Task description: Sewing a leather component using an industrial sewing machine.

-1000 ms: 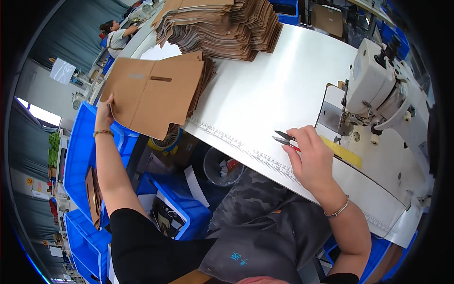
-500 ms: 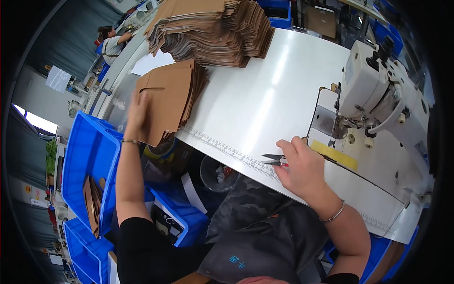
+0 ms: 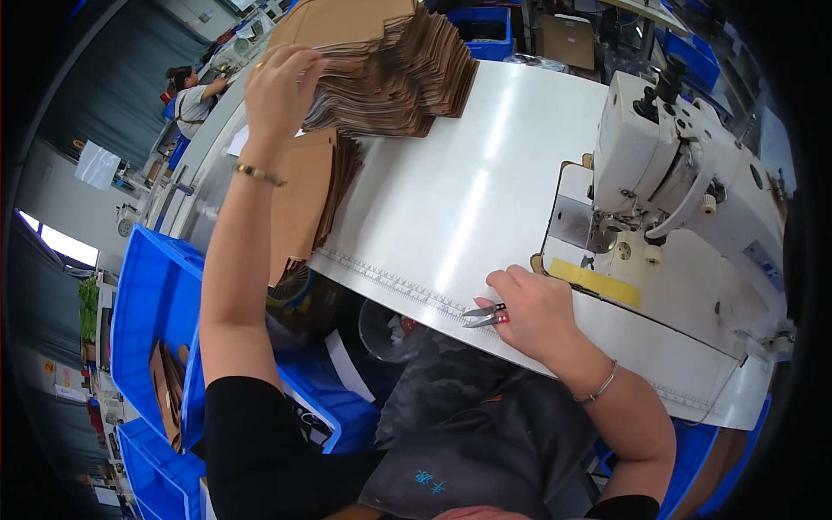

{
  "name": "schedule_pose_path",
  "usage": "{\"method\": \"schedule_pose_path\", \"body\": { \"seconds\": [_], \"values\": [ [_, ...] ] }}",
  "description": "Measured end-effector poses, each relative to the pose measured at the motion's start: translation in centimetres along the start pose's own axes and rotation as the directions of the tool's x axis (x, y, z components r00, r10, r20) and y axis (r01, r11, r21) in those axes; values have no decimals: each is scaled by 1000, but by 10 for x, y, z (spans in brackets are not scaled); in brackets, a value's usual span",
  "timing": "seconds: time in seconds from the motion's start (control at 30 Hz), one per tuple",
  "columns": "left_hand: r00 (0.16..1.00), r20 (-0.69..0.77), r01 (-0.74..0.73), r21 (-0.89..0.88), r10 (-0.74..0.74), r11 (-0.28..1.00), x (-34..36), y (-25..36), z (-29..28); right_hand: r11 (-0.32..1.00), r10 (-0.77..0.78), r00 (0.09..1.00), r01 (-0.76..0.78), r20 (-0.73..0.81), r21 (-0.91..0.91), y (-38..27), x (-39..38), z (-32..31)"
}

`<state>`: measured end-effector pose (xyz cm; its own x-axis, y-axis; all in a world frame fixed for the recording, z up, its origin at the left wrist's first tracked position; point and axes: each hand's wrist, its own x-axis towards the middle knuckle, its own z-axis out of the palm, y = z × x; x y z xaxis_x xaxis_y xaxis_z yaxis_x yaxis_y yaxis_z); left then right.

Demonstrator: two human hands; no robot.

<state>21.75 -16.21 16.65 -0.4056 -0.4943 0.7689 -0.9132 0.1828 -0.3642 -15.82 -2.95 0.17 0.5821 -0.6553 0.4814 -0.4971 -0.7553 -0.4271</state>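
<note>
My left hand is raised in front of the tall stack of brown cut pieces at the back left. Its fingers are bent, with the thumb apart from them, and I see nothing held. Below that hand lies a smaller pile of brown panels, partly covered by my wrist and forearm. My right hand rests near the table's front edge, closed around a pair of thread snips with red on the handle. The blades point left over the printed ruler strip.
A white sewing machine stands on the right of the white table, with a yellow strip by its plate. Blue bins sit at the left, and a clear tub is below the edge. Another person works far left.
My left hand has left the smaller pile and moved up and away to the tall stack. My right hand still holds the snips. The whole view has shifted slightly.
</note>
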Motion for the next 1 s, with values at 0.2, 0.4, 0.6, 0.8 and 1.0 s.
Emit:
{"method": "schedule_pose_path", "body": {
  "seconds": [0.2,0.4,0.6,0.8,1.0],
  "values": [
    [969,240,53,49,-63,997,56,33,51,1000,-21,1000,21,-2,12,6,0,0],
    [868,464,50,276,-179,960,68,37,63,999,3,1000,-4,9,50,9,-1,-2],
    [919,374,55,194,-126,979,71,28,60,998,-2,1000,1,16,68,8,-2,-1],
    [942,238,235,42,-238,971,66,3,69,998,6,999,-8,34,65,9,-1,-2],
    [678,-324,517,-427,-660,742,91,-28,20,997,8,1000,-6,-24,75,7,0,-2]
  ]
}}
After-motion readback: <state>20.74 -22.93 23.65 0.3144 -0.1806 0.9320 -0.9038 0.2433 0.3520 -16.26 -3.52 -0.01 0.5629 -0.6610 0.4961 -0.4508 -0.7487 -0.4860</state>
